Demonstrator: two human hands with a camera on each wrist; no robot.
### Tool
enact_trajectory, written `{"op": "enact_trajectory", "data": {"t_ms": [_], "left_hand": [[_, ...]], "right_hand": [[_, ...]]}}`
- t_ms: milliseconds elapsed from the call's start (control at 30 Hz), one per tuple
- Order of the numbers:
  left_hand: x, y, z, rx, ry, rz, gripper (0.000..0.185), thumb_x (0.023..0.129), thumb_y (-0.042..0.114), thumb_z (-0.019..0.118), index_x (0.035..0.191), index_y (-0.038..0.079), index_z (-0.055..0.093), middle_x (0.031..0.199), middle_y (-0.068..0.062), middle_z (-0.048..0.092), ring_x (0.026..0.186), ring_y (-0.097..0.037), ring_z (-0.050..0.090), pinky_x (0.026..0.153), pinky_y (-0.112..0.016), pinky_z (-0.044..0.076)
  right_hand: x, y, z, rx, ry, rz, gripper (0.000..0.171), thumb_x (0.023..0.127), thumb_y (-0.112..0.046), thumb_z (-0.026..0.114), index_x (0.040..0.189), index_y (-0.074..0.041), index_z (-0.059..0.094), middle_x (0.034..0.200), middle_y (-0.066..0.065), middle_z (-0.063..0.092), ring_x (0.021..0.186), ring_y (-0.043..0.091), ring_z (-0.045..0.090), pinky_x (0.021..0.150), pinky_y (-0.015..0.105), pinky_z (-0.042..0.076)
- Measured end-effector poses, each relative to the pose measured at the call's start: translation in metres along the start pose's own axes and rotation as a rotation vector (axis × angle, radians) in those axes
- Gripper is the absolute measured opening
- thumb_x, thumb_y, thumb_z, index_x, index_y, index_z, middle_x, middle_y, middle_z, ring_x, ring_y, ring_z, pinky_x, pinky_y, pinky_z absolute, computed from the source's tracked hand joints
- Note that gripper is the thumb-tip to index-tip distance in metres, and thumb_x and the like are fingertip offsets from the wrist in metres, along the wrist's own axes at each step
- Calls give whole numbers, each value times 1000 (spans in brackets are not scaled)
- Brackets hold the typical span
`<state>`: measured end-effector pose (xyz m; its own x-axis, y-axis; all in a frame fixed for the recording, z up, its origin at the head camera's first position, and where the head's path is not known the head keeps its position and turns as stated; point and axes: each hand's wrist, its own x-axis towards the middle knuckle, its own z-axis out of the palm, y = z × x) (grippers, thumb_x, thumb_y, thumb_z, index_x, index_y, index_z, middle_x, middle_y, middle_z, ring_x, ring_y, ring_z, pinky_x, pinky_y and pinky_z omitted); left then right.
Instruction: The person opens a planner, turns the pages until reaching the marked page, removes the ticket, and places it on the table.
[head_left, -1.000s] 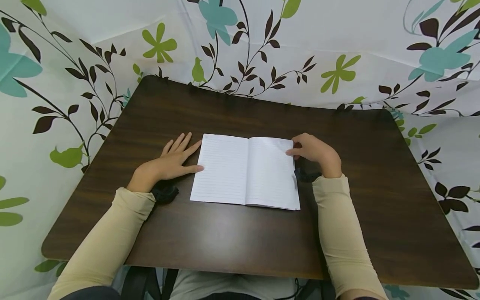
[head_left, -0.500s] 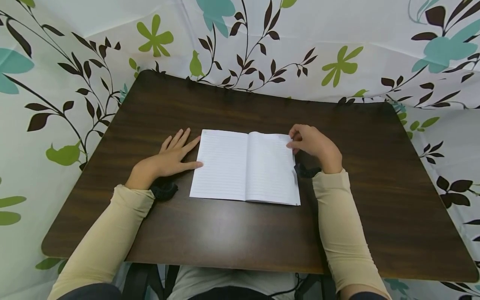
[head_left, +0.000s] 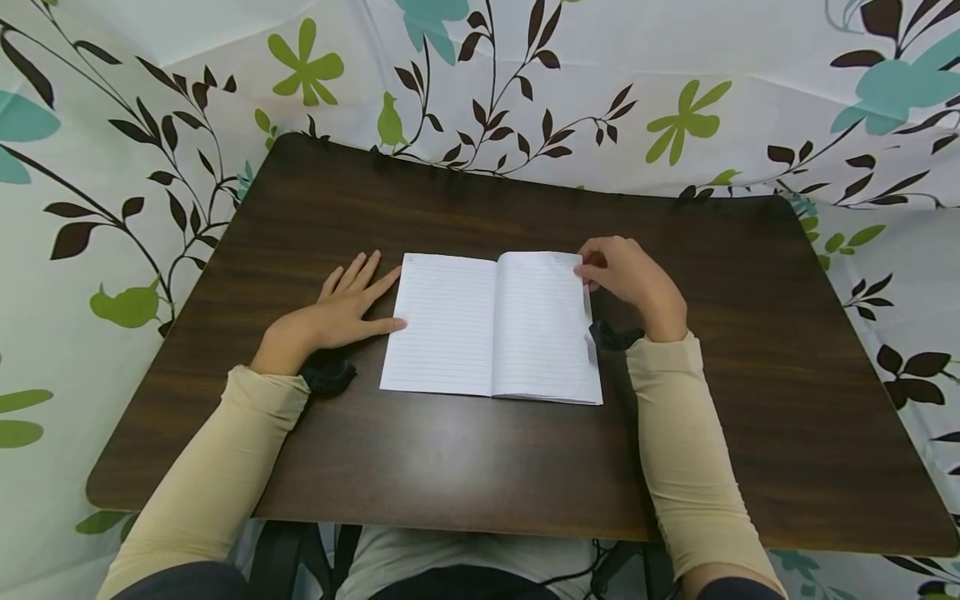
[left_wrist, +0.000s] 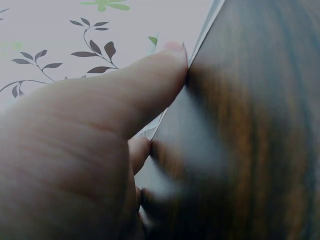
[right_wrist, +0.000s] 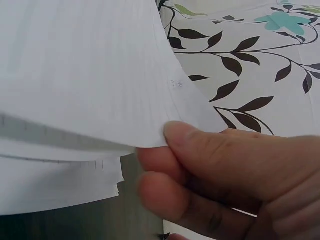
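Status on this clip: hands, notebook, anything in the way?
Left hand flat on table, thumb at notebook edge. Right hand pinches top-right page corner, lifted. Nothing in the way.

You see a dark wood table [head_left: 480, 467], and a floral curtain [head_left: 675, 75] behind and beside it.

No legible text anywhere, open notebook [head_left: 491, 325] shows blank ruled lines only, faint small mark near a page's [right_wrist: 90, 75] corner (too blurred to read), right wrist view
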<state>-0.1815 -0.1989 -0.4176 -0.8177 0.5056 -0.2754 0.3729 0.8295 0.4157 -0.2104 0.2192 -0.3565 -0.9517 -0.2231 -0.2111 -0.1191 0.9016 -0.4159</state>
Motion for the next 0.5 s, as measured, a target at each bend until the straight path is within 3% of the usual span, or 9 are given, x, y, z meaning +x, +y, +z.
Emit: {"op": "enact_trajectory", "data": {"t_ms": [233, 500], "left_hand": [[0, 0, 0, 6, 3, 0, 85, 91, 65, 44, 154, 30, 0, 161, -8, -16, 148, -30, -18, 116, -57, -8], [2, -2, 1, 10, -4, -1, 86, 90, 67, 43, 154, 31, -1, 160, -8, -17, 148, -29, -19, 117, -56, -8]], "right_hand": [[1, 0, -3, 90, 0, -14, 21, 94, -23, 62, 108, -8, 60, 93, 12, 67, 81, 28, 65, 72, 35, 49], [2, 4, -1, 211, -54, -142, 29, 97, -36, 55, 100, -10, 64, 85, 11, 65, 82, 31, 61, 76, 35, 46]]}}
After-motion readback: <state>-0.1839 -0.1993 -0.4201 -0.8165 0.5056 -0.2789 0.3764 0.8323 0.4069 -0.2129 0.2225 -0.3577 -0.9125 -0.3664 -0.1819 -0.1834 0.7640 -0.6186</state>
